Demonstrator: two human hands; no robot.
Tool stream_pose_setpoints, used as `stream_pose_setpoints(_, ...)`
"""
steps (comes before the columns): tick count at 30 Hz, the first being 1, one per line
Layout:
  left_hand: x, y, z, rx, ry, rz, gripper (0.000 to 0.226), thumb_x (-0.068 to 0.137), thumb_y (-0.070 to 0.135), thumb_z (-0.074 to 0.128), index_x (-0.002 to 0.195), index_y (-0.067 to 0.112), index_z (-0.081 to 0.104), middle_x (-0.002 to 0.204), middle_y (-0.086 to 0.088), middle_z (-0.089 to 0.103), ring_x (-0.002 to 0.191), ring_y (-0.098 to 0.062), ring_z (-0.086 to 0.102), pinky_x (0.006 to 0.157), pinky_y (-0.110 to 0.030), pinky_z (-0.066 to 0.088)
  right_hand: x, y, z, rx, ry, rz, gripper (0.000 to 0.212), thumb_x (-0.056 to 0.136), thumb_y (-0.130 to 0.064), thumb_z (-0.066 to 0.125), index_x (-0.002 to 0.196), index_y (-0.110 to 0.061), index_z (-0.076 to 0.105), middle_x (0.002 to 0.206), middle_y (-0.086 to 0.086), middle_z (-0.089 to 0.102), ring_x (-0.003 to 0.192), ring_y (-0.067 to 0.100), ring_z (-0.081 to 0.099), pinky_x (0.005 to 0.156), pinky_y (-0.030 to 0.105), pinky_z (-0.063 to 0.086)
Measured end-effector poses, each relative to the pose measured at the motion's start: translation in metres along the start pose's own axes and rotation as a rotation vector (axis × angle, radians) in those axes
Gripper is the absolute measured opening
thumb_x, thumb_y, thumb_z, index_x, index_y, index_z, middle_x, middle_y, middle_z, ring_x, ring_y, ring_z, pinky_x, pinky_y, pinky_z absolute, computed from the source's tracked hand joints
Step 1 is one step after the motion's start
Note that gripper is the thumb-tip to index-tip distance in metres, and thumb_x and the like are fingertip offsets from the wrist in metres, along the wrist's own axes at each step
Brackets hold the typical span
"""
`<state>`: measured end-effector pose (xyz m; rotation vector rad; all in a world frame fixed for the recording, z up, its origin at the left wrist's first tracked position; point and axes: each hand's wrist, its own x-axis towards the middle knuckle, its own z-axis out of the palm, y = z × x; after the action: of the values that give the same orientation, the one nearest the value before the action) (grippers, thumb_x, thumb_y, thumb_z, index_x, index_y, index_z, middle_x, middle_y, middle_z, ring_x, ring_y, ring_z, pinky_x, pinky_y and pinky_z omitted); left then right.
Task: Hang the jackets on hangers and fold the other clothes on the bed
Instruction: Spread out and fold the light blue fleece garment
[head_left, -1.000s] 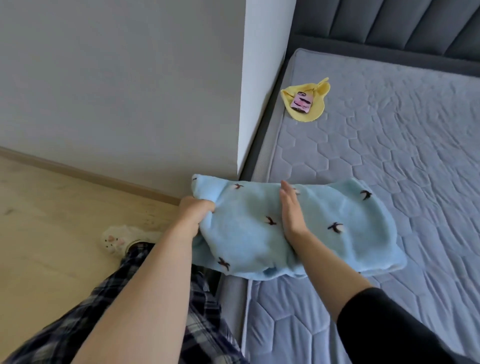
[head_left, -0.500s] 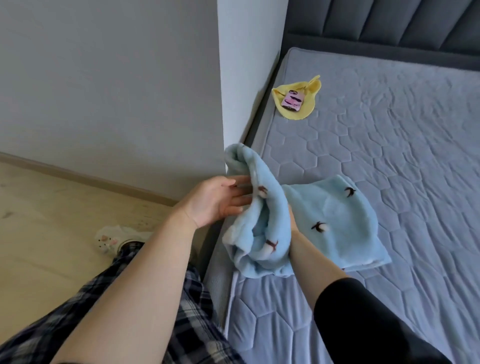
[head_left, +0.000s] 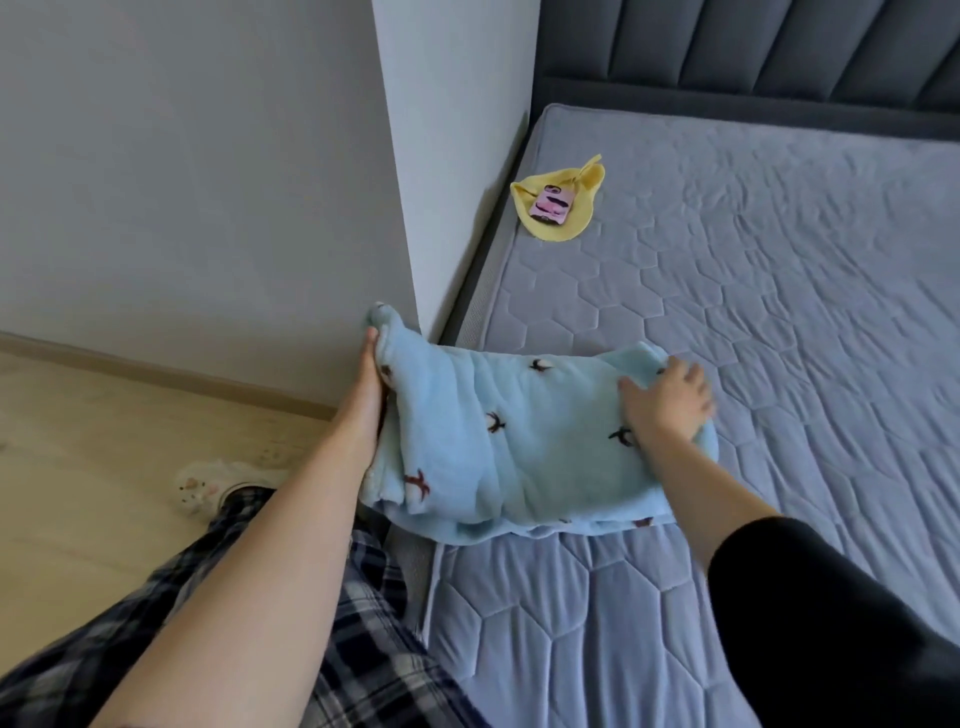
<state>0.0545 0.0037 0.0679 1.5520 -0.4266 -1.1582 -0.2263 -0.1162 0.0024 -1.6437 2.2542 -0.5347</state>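
Lying flat again, blue fleece (head_left: 519, 441); right hand (head_left: 667, 408) now on top.

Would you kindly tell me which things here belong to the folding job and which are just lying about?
Job: blue garment, left hand, right hand, bed.
Lying about: yellow cloth, pink object on it, slipper on the floor.

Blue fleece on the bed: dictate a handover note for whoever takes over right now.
Left hand: lies along the left end of the blue fleece, at the bed's edge; grip unclear.
Right hand: open, pressing flat on its right end.
Fleece lies folded over on the mattress; yellow cloth farther up, near the wall.
Done: first folds. Left: finish this fold, then the yellow cloth. No jackets or hangers in view.
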Motion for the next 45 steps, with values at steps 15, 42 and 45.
stream_pose_setpoints(15, -0.017, -0.018, 0.019, 0.533, -0.045, 0.002, 0.022, 0.081, 0.019, 0.059, 0.102, 0.012, 0.060, 0.081, 0.001, 0.063, 0.073, -0.015, 0.059, 0.055, -0.025, 0.039, 0.014, 0.001, -0.025, 0.508, -0.817, 0.318, 0.041, 0.085, -0.028, 0.068, 0.118, -0.005, 0.060, 0.096, 0.015, 0.071, 0.087, 0.027, 0.067, 0.079, 0.039, 0.054)
stream_pose_setpoints(42, 0.005, 0.071, -0.379, 0.491, 0.486, 0.520, 0.044, 0.091, 0.021, 0.044, 0.135, 0.023, 0.043, 0.131, -0.001, 0.050, 0.098, -0.020, 0.056, 0.080, -0.033, 0.044, -0.332, -0.475, 0.104, 0.340, -0.640, -0.669, 0.023, 0.073, -0.020, 0.061, 0.090, -0.015, 0.046, 0.075, 0.000, 0.055, 0.066, 0.017, 0.053, 0.061, 0.029, 0.041)
stream_pose_setpoints(45, 0.033, 0.073, -0.464, 0.554, 0.550, 0.414, 0.042, 0.096, 0.024, 0.042, 0.137, 0.032, 0.039, 0.142, -0.001, 0.043, 0.103, -0.020, 0.057, 0.084, -0.036, 0.048, -0.376, -0.536, 0.169, 0.364, -0.795, -0.649, 0.025, 0.072, -0.019, 0.061, 0.093, -0.012, 0.050, 0.078, 0.004, 0.060, 0.072, 0.023, 0.059, 0.065, 0.034, 0.048)
